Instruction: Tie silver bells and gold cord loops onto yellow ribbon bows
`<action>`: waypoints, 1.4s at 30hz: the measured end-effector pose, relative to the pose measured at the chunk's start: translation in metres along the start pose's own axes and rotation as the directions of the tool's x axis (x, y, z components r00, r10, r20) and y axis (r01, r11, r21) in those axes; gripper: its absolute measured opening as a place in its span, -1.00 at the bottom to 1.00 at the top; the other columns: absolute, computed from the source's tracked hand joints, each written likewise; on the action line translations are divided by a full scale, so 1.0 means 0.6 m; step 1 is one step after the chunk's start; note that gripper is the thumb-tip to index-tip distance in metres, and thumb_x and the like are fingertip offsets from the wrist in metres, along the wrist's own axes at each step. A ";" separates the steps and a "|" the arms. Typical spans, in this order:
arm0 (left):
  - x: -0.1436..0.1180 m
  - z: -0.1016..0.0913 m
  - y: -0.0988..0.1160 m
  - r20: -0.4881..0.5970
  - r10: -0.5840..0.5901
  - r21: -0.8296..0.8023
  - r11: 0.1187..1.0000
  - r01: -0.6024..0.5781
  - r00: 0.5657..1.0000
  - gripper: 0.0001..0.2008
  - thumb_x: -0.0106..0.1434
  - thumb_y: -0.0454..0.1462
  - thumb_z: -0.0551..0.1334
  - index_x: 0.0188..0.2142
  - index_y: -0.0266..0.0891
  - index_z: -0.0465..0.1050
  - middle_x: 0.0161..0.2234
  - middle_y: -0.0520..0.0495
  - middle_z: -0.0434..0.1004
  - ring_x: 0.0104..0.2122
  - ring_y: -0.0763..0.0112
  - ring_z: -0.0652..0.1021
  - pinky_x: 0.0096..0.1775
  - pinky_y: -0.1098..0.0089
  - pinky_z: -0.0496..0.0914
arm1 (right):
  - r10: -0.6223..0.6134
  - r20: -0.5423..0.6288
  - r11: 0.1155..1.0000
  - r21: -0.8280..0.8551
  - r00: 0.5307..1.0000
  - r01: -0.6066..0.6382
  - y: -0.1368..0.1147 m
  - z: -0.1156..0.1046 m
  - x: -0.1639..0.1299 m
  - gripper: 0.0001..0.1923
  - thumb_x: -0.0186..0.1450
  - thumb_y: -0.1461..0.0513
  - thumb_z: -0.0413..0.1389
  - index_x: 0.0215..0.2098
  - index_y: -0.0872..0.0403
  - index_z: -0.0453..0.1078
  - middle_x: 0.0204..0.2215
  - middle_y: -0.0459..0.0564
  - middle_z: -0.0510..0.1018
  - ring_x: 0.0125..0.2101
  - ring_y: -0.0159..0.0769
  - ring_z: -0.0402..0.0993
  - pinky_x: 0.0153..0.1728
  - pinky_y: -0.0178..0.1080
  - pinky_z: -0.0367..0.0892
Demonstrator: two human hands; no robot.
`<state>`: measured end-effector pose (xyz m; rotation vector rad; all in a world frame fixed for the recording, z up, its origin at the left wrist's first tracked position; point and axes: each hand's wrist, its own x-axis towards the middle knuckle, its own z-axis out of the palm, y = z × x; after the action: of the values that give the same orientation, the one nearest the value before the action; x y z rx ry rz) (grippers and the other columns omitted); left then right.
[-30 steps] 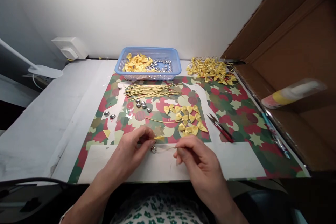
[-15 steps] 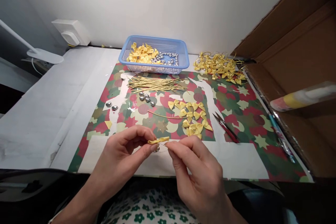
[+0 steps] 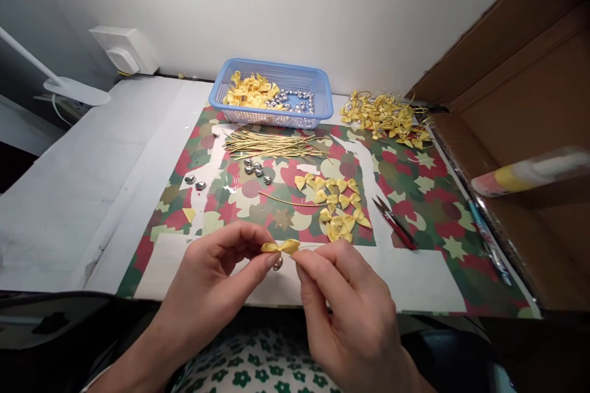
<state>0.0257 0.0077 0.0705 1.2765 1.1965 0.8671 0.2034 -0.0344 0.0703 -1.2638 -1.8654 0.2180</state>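
Between thumb and fingers, my left hand (image 3: pixel 230 264) pinches a yellow ribbon bow (image 3: pixel 286 247) by its left side. A small silver bell (image 3: pixel 278 264) hangs just under the bow's middle. My right hand (image 3: pixel 343 295) is closed in a pinch at the bow's right end; a thin cord seems to run there, though the fingertips hide most of it. Beyond the hands lie several finished-looking yellow bows (image 3: pixel 338 202) and a single gold cord (image 3: pixel 290 201). Loose silver bells (image 3: pixel 258 169) sit farther back, below a bundle of gold cords (image 3: pixel 271 146).
A blue basket (image 3: pixel 271 64) holds yellow bows and silver bells by the wall. Right of it is a heap of corded bows (image 3: pixel 387 116). Red-handled thread snips (image 3: pixel 396 224) lie at right, near a pen (image 3: pixel 489 245), a bottle (image 3: pixel 525 173) and a cardboard box (image 3: pixel 520 86).
The bow has turned from edge-on to face me, and the bell below shows more clearly. My right fingertips have come closer to the bow's right end.
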 end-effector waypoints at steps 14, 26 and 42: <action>-0.001 -0.005 -0.011 0.051 0.094 0.043 0.994 -0.096 0.994 -0.86 0.29 -0.37 0.36 -0.22 -0.08 0.64 -0.30 0.08 0.71 -0.34 0.45 0.65 -0.25 0.55 0.58 | -0.006 0.021 1.000 -0.001 1.000 0.006 -0.005 -0.007 -0.002 -0.78 0.33 0.52 0.08 -0.14 0.25 0.49 -0.39 0.07 0.46 -0.37 -0.28 0.38 -0.34 -0.20 0.37; -0.009 -0.002 -0.009 0.069 0.398 0.270 0.875 -0.401 0.915 -0.71 0.31 -0.53 0.25 -0.21 -0.06 0.52 -0.30 0.12 0.63 -0.29 0.46 0.61 -0.24 0.50 0.52 | -0.009 0.010 1.000 -0.014 1.000 0.009 -0.005 -0.006 -0.002 -0.81 0.34 0.53 0.08 -0.21 0.24 0.48 -0.41 0.06 0.44 -0.39 -0.28 0.36 -0.40 -0.23 0.31; -0.014 -0.007 -0.012 0.118 0.513 0.330 0.787 -0.521 0.850 -0.67 0.31 -0.57 0.24 -0.15 -0.10 0.53 -0.22 0.05 0.64 -0.23 0.47 0.65 -0.15 0.53 0.53 | -0.010 0.022 0.999 -0.041 1.000 0.011 -0.008 -0.002 -0.007 -0.81 0.35 0.51 0.07 -0.16 0.22 0.45 -0.43 0.00 0.34 -0.41 -0.29 0.28 -0.42 -0.24 0.27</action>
<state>0.0187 -0.0006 0.0656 1.9659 1.0186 1.0538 0.2013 -0.0403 0.0716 -1.2836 -1.9032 0.1895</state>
